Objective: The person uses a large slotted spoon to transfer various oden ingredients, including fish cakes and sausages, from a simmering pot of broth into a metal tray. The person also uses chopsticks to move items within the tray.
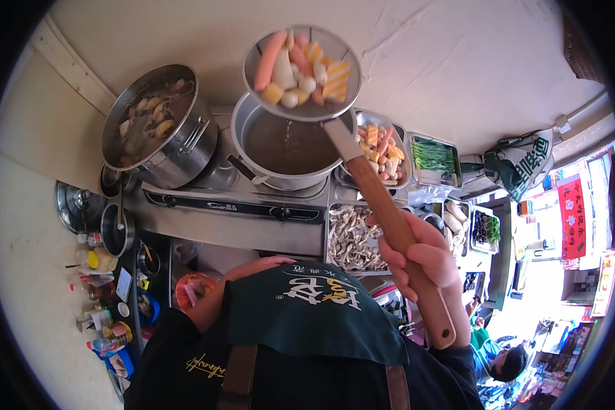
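My right hand [425,256] grips the wooden handle [389,215] of a wire-mesh skimmer [307,110]. Up in the air, its basket overlaps the far rim of an aluminium pot [287,182] of brownish liquid [287,148]. Lying in the mesh are sausages [270,61], white balls [307,83], orange-striped blocks [336,82] and yellow pieces [272,94]. Drips seem to fall towards the liquid. Close against the dark green apron [307,323] is my left hand [261,265], its fingers mostly hidden; whether it holds anything cannot be seen.
Left of the pot, a taller steel stockpot [184,159] holds pieces in broth. Both stand on a gas stove [236,207]. To the right are trays of mixed sausages [384,148], greens [434,156] and sliced mushrooms [353,236]. Another person [502,359] is at lower right.
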`<state>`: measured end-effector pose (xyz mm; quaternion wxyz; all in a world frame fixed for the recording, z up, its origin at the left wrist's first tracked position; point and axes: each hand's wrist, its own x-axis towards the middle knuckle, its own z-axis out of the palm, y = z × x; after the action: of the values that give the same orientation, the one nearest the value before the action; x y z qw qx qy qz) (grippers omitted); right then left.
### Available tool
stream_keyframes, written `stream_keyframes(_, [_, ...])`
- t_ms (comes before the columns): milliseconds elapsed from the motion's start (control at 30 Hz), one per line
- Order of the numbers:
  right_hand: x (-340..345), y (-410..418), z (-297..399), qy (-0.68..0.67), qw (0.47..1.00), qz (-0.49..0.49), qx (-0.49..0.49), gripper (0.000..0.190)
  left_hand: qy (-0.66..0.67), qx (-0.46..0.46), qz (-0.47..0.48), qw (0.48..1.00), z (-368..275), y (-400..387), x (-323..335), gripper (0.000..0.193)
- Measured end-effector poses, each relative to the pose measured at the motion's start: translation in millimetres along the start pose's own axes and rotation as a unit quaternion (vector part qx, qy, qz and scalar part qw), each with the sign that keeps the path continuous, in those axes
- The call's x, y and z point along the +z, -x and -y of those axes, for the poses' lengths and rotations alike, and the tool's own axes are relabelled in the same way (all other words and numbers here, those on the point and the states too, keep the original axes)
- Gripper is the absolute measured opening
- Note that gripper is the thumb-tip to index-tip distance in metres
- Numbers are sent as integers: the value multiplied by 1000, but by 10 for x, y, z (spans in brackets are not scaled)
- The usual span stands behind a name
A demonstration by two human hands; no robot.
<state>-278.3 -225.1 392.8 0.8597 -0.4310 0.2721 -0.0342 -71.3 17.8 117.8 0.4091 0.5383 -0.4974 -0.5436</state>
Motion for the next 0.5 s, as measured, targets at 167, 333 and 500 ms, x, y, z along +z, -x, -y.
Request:
stream_keyframes(167, [-70,26,-5,-37,998,43,-38,64,2,-1,2,1000,4,-24,-15,42])
stream_keyframes(333, [-274,-252,-276,-11,999,15,30,53,3,1,11,1000,-18,-67,-31,41])
stream_keyframes(500, [-234,-199,-313,4,998,-22,64,51,5,0,12,1000,-32,-95,-20,41])
